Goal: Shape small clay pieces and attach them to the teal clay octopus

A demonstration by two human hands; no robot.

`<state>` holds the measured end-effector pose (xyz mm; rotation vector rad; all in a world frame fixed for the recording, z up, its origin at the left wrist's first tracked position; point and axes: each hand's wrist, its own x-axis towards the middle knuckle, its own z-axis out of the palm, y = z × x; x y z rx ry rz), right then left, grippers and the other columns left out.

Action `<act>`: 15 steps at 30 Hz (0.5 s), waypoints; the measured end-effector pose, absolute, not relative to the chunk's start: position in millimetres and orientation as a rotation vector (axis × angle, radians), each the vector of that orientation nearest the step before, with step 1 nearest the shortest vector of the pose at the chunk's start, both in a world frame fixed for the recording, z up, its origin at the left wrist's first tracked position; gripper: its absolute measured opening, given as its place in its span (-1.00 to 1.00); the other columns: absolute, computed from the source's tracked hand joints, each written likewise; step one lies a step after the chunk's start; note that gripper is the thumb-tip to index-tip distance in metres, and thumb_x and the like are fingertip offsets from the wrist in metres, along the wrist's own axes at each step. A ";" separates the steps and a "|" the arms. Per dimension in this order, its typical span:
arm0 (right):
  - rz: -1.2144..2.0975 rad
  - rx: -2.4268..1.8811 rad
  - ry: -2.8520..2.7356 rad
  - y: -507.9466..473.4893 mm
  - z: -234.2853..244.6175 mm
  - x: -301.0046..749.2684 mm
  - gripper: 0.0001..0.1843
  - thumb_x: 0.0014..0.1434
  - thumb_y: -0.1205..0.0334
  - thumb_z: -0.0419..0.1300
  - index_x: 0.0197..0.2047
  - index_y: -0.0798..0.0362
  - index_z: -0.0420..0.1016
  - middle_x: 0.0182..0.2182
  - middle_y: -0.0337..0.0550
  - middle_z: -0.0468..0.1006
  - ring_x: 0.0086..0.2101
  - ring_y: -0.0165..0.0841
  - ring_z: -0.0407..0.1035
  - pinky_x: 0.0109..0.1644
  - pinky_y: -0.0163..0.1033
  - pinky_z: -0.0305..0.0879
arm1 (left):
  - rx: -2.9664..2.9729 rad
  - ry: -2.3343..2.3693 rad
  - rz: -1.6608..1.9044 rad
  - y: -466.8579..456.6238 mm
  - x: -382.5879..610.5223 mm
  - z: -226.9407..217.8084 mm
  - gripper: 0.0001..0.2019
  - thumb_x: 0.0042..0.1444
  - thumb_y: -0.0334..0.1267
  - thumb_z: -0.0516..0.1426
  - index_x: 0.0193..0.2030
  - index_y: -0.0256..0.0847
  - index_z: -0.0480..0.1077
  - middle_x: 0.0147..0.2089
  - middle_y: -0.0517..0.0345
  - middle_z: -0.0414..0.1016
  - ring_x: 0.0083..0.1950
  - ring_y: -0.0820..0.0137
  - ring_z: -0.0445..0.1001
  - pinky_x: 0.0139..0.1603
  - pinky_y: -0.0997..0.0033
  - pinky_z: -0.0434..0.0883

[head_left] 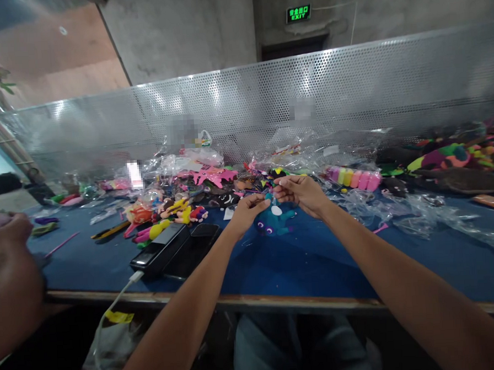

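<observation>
My left hand (248, 210) and my right hand (301, 193) meet above the blue table (317, 264), fingers pinched together on a small teal piece at the top of a teal and purple clay figure (276, 221). The figure has a white oval patch and rests on the table just below my fingers. Both forearms reach forward from the near edge. How much of the figure each hand grips is hard to tell.
A black power bank (159, 250) with a white cable and a phone (202, 231) lie to the left. Colourful clay figures (169, 214), pastel clay sticks (352, 178) and clear plastic wrap (418, 212) crowd the back. Another person's arm (7, 280) is at the left. A perforated metal screen (309, 99) backs the table.
</observation>
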<state>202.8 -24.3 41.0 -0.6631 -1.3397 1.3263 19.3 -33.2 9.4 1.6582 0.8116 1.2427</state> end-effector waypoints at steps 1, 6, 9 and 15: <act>1.316 -0.650 -1.340 -24.5 41.1 202.9 -0.71 -0.01 0.09 0.38 -0.32 0.13 0.50 -0.50 -0.19 0.55 -0.53 -0.48 0.43 -0.41 -0.37 0.45 | 1.661 0.810 1.242 -33.5 19.6 9.7 -0.64 -0.07 0.04 0.26 -0.37 -0.25 0.43 -0.41 0.21 0.35 -0.37 0.50 0.26 -0.32 0.46 0.23; 1.287 -0.604 -1.363 -26.1 41.0 202.8 -0.59 -0.13 -0.05 0.41 -0.47 0.09 0.40 -0.59 -0.30 0.44 -0.61 -0.52 0.32 -0.51 -0.36 0.38 | 1.651 0.794 1.238 -32.8 19.6 9.0 -0.66 -0.07 0.02 0.26 -0.38 -0.25 0.43 -0.40 0.22 0.35 -0.37 0.51 0.26 -0.30 0.47 0.23; 1.293 -0.622 -1.350 -24.6 40.1 202.5 -0.60 -0.15 -0.03 0.42 -0.41 0.10 0.46 -0.54 -0.27 0.47 -0.56 -0.51 0.34 -0.47 -0.36 0.39 | 1.640 0.805 1.247 -31.3 18.8 7.2 -0.68 -0.07 0.01 0.27 -0.37 -0.24 0.45 -0.39 0.22 0.37 -0.36 0.51 0.27 -0.29 0.47 0.24; 1.283 -0.679 -1.268 -18.7 37.3 202.6 -0.63 -0.18 0.18 0.46 -0.26 0.10 0.55 -0.46 -0.24 0.54 -0.46 -0.49 0.43 -0.31 -0.34 0.47 | 1.593 0.798 1.253 -30.7 20.5 6.9 -0.69 -0.09 -0.01 0.29 -0.34 -0.22 0.50 -0.34 0.18 0.44 -0.32 0.49 0.33 -0.23 0.46 0.29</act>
